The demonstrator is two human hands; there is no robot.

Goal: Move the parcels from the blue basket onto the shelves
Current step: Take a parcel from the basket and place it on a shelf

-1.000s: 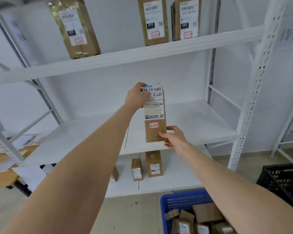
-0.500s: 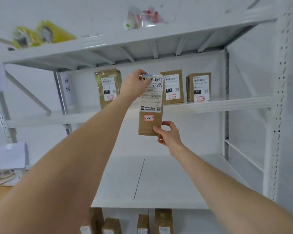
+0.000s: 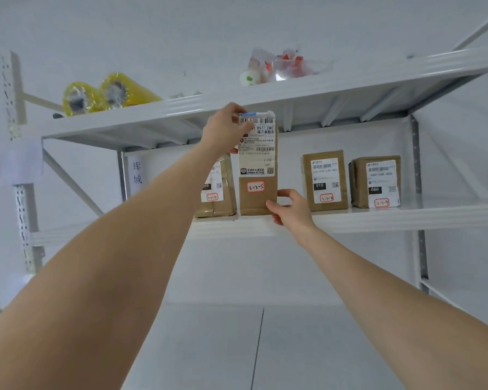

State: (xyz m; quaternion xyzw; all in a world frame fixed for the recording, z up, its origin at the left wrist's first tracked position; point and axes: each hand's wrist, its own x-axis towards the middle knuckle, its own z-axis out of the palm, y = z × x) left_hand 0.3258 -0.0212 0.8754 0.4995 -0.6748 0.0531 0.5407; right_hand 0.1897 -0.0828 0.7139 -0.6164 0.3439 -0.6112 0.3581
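A tall brown parcel (image 3: 256, 175) with a white shipping label and a red-edged tag reading 3-2-5 stands upright at the front edge of the upper shelf (image 3: 378, 219). My left hand (image 3: 225, 128) grips its top left corner. My right hand (image 3: 289, 209) holds its lower right corner with thumb and fingers. Another brown parcel (image 3: 219, 190) stands just left of it, partly hidden by my left arm. Two more labelled parcels (image 3: 325, 180) (image 3: 376, 182) stand to the right on the same shelf. The blue basket is out of view.
The top shelf (image 3: 181, 114) carries two yellow tape rolls (image 3: 107, 92) and a clear bag of small items (image 3: 276, 66). A lower white shelf (image 3: 265, 347) spreads below my arms. White uprights (image 3: 416, 192) frame the rack; a paper sign (image 3: 137, 173) hangs at the back left.
Both hands raised the parcel from the middle shelf level up to the upper shelf and brought it between the standing parcels. The view tilted upward, so the basket dropped out of sight.
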